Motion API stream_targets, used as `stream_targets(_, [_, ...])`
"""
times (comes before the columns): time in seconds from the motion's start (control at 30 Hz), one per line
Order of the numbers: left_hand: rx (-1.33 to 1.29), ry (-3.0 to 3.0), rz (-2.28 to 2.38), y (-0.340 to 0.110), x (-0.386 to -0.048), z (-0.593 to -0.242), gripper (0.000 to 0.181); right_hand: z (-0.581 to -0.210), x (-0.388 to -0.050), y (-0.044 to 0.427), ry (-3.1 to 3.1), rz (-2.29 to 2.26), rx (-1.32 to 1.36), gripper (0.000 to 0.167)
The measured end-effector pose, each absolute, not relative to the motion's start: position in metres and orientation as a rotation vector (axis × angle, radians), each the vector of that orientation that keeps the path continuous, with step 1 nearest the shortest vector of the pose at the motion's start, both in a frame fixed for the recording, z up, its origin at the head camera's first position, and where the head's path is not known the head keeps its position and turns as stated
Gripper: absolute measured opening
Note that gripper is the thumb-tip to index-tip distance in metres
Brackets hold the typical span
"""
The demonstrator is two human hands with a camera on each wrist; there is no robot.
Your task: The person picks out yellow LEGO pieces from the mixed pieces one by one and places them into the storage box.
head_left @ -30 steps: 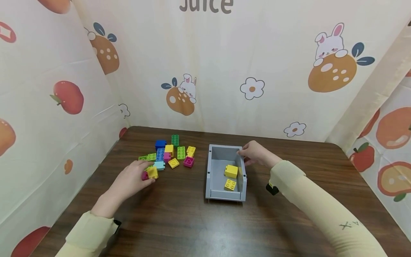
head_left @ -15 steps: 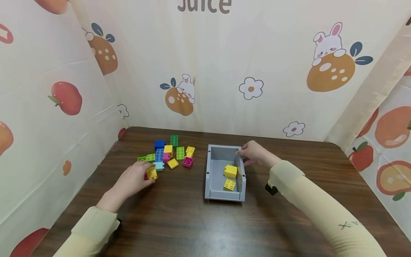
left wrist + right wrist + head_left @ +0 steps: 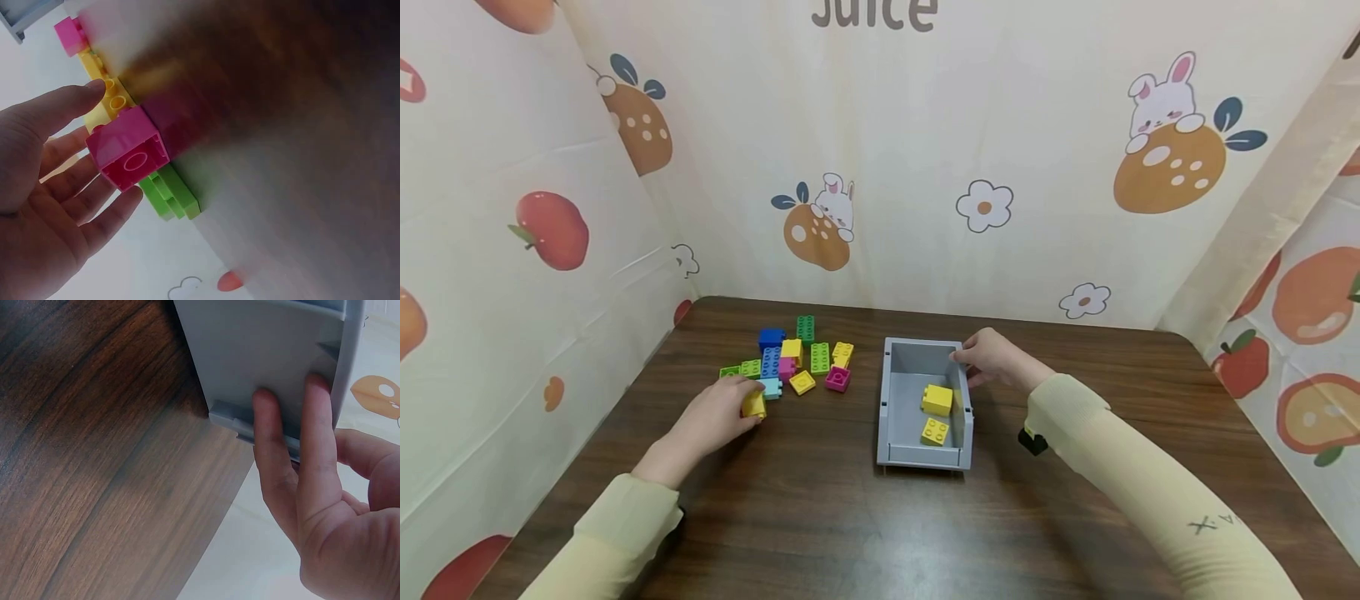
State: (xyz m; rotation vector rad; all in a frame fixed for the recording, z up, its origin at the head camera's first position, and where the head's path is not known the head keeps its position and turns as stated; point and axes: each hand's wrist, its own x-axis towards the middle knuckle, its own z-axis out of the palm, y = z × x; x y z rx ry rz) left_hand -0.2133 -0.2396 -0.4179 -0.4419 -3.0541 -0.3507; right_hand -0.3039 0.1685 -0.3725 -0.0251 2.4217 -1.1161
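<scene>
At the near side of a pile of toy building bricks, my left hand point(image 3: 711, 421) has its thumb and fingers around a yellow brick point(image 3: 754, 405). In the left wrist view, the thumb tip meets that brick's studded end, while a magenta brick point(image 3: 128, 147) sits close before the fingers. My right hand point(image 3: 996, 358) grips the right wall of a grey bin point(image 3: 925, 456), thumb at the rim. Two of its fingers point(image 3: 270, 425) lie straight against the outer wall in the right wrist view. Inside the bin are two yellow bricks, a taller one point(image 3: 937, 400) and a flatter one point(image 3: 935, 432).
Loose bricks lie left of the bin: a light blue brick point(image 3: 771, 387), a blue brick point(image 3: 771, 338), a green brick point(image 3: 806, 328), a magenta brick point(image 3: 838, 379) and several others. A patterned curtain point(image 3: 910, 250) stands behind the dark wooden table point(image 3: 820, 517).
My left hand has shifted slightly right and closed in around the yellow brick; the magenta brick beside it is now hidden in the head view. The right hand and bin have stayed put.
</scene>
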Motion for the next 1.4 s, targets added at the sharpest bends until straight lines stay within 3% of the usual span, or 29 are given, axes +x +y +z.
stream_targets(0.93, [-0.509, -3.138, -0.233, -0.238, -0.228, -0.411, 0.042, -0.366, -0.301, 0.167, 2.428, -1.108, -0.029, 0.029])
stream_targets(1.4, [-0.549, -3.164, -0.263, -0.235, -0.228, -0.404, 0.021, -0.368, -0.300, 0.168, 2.425, -1.117, -0.033, 0.028])
